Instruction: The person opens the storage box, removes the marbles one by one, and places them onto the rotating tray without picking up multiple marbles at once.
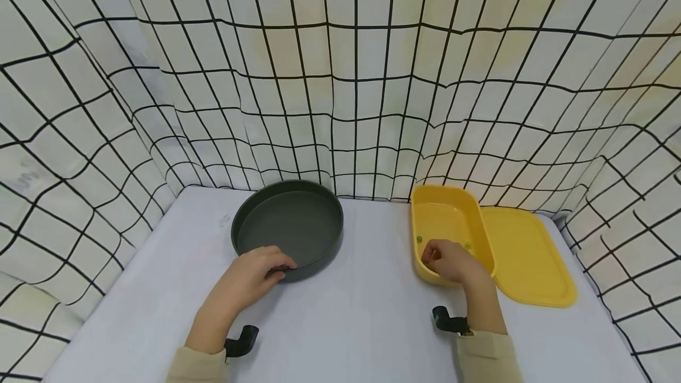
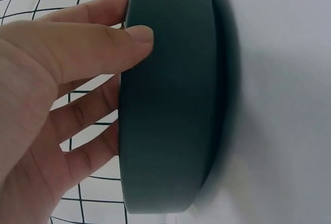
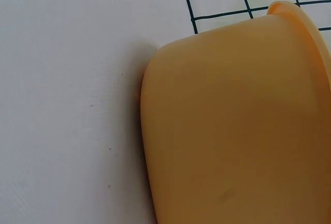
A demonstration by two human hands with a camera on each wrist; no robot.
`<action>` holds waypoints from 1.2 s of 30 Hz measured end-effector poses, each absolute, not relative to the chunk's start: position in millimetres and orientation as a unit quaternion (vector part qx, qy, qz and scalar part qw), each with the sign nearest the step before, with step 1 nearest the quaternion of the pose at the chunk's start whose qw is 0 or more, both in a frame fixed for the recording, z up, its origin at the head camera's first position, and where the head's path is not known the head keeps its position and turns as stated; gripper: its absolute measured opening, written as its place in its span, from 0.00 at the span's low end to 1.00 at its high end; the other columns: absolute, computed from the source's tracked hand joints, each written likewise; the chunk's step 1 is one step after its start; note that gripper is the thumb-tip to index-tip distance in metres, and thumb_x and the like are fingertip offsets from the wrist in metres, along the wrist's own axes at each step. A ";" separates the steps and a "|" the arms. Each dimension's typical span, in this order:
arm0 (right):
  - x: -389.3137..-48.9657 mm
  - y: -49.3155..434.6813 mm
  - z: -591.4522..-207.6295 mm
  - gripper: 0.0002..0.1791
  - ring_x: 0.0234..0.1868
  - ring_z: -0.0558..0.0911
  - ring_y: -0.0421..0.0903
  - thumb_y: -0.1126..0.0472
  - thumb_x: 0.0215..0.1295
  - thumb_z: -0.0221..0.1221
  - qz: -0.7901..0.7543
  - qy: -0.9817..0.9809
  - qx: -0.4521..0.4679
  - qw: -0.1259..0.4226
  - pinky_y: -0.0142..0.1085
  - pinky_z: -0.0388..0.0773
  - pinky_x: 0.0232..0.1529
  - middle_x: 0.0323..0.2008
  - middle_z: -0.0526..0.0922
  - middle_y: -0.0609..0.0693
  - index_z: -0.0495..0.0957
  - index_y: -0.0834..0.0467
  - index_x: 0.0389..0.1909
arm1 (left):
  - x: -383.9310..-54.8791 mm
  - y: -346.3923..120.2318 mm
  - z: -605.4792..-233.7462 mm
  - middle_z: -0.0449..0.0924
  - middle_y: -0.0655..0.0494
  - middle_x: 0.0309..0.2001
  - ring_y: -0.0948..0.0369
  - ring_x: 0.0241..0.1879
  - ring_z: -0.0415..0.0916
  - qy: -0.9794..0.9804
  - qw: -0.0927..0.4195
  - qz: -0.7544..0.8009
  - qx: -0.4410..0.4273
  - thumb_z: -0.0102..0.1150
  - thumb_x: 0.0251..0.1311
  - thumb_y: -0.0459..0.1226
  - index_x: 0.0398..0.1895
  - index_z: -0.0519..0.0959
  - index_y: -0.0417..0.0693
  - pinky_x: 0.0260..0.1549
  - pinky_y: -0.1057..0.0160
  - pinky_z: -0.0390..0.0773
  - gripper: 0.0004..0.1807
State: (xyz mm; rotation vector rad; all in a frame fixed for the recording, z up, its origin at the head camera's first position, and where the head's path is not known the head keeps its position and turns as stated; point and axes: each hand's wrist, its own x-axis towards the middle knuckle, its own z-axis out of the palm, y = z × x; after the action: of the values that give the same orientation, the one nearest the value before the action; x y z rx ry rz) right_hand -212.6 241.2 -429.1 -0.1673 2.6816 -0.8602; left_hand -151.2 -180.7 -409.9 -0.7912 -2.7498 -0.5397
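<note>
On the left of the white table stands a round dark green-grey pan point(image 1: 291, 223), flat and shallow. My left hand point(image 1: 257, 270) grips its near rim, thumb on the outer wall and fingers over the inside, as the left wrist view of the pan wall point(image 2: 168, 105) shows. To the right is a yellow plastic container point(image 1: 444, 200) with a few small green pieces point(image 1: 467, 245) in it. My right hand point(image 1: 451, 259) reaches down inside its near end with fingers curled; I cannot tell whether they hold a piece. Only the container's outer wall point(image 3: 232, 120) shows in the right wrist view.
A flat yellow lid point(image 1: 532, 259) lies on the table right beside the container. White cloth walls with a black grid point(image 1: 367, 99) rise behind and on both sides. White tabletop point(image 1: 367, 288) stretches between pan and container.
</note>
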 end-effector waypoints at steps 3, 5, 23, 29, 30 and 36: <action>-212.7 241.2 -427.4 0.06 0.34 0.74 0.47 0.68 0.60 0.58 -0.303 0.937 -0.056 0.163 0.38 0.69 0.35 0.30 0.77 0.49 0.78 0.53 0.34 | -152.0 -183.1 -408.2 0.82 0.70 0.39 0.65 0.41 0.80 -0.941 0.119 -0.167 -0.270 0.76 0.48 0.29 0.40 0.86 0.59 0.42 0.61 0.81 0.19; -212.6 241.6 -427.0 0.07 0.35 0.74 0.47 0.68 0.61 0.58 -0.304 0.937 -0.052 0.164 0.37 0.69 0.35 0.30 0.76 0.49 0.78 0.53 0.34 | -152.3 -184.8 -406.7 0.82 0.70 0.38 0.64 0.41 0.80 -0.943 0.121 -0.159 -0.265 0.76 0.47 0.29 0.39 0.86 0.60 0.41 0.61 0.81 0.19; -209.3 240.1 -428.8 0.05 0.30 0.72 0.47 0.66 0.59 0.59 -0.294 0.941 -0.031 0.163 0.38 0.66 0.30 0.26 0.75 0.49 0.77 0.52 0.34 | -147.0 -185.1 -405.3 0.79 0.68 0.33 0.62 0.36 0.78 -0.953 0.110 -0.143 -0.242 0.76 0.47 0.30 0.34 0.83 0.63 0.35 0.60 0.79 0.18; -215.0 239.4 -427.1 0.03 0.30 0.73 0.47 0.64 0.59 0.61 -0.278 0.949 -0.049 0.139 0.37 0.66 0.30 0.26 0.76 0.48 0.77 0.53 0.31 | -148.8 -187.6 -399.5 0.79 0.68 0.32 0.62 0.36 0.78 -0.953 0.108 -0.150 -0.240 0.75 0.48 0.29 0.34 0.86 0.60 0.35 0.61 0.79 0.16; -215.2 239.6 -426.8 0.03 0.30 0.73 0.47 0.64 0.59 0.61 -0.276 0.950 -0.052 0.136 0.37 0.66 0.30 0.26 0.76 0.48 0.77 0.53 0.31 | -148.6 -188.4 -398.8 0.79 0.68 0.32 0.62 0.36 0.78 -0.953 0.105 -0.152 -0.240 0.75 0.49 0.28 0.35 0.86 0.60 0.35 0.61 0.79 0.16; -216.5 245.0 -424.4 0.02 0.29 0.75 0.47 0.60 0.61 0.62 -0.306 0.943 -0.059 0.114 0.37 0.71 0.30 0.27 0.78 0.49 0.78 0.53 0.32 | -148.0 -191.8 -399.4 0.79 0.68 0.33 0.62 0.38 0.79 -0.954 0.095 -0.157 -0.236 0.73 0.51 0.29 0.36 0.87 0.60 0.38 0.61 0.79 0.15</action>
State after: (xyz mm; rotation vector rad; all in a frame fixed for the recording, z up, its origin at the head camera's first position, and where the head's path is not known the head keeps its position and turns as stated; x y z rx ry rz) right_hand -216.5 245.0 -424.4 -0.1732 2.7656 -0.8960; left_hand -148.0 -191.8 -399.4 -0.6989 -2.8295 -0.4666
